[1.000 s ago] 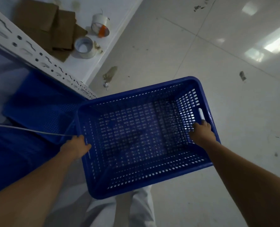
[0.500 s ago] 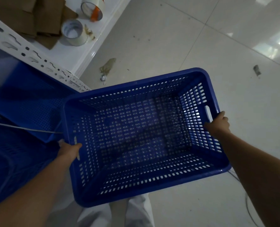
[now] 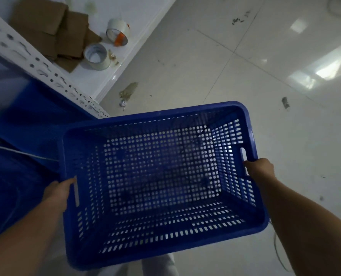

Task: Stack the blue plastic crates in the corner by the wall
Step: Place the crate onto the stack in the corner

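An empty blue perforated plastic crate (image 3: 251, 136) hangs above the tiled floor, level and open side up. My left hand (image 3: 57, 195) grips its left handle slot from outside. My right hand (image 3: 260, 168) grips the right handle slot. More blue crates (image 3: 28, 120) lie at the left, partly under a white slotted shelf rail, with another blue surface (image 3: 8, 188) lower left.
A white slotted shelf rail (image 3: 46, 70) runs diagonally at upper left. Behind it a white ledge holds brown cardboard pieces (image 3: 46, 30) and two tape rolls (image 3: 96, 56). Small debris (image 3: 127, 92) lies on the pale tiled floor. A thin cable (image 3: 279, 253) curls at lower right.
The crate has stayed in both hands and shifted slightly right and lower in view. The shelf and ledge sit lower in the frame than half a second ago.
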The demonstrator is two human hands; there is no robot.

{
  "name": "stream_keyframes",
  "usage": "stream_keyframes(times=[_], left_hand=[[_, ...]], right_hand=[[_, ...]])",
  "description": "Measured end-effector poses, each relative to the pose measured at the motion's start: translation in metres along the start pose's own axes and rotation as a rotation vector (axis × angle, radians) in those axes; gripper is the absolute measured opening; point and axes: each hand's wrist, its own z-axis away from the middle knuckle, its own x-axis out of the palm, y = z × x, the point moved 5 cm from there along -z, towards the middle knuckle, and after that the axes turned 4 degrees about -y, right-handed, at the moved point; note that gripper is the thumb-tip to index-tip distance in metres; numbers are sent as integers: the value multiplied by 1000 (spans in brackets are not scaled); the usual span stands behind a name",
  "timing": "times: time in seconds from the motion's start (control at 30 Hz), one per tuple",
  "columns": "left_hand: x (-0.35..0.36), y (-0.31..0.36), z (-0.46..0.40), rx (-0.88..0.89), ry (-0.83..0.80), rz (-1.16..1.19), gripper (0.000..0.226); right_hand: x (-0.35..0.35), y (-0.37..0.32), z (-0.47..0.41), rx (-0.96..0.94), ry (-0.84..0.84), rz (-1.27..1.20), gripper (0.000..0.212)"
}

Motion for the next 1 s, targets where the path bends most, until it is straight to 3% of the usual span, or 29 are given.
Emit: stream_keyframes(times=[0.1,0.17,0.33,0.47,0.7,1.0], left_hand=[[-31,13,22,48,27,84,25],[-55,25,46,99,54,86,20],[-118,62,123,236,53,-20,16],[-163,80,171,275,-19,-126,22],[-241,113,258,326,-133,-103,20],[-338,119,344,390,-103,-124,26]], right_hand=[[-37,-17,39,-47,62,58,32],[-65,-30,69,-88,97,114,27],[-134,-57,142,-182,121,97,40],[-175,-67,195,-269,100,-56,29],[-234,-83,270,-383,107,-15,24],[-279,-118,334,-489,-103,-135,18]])
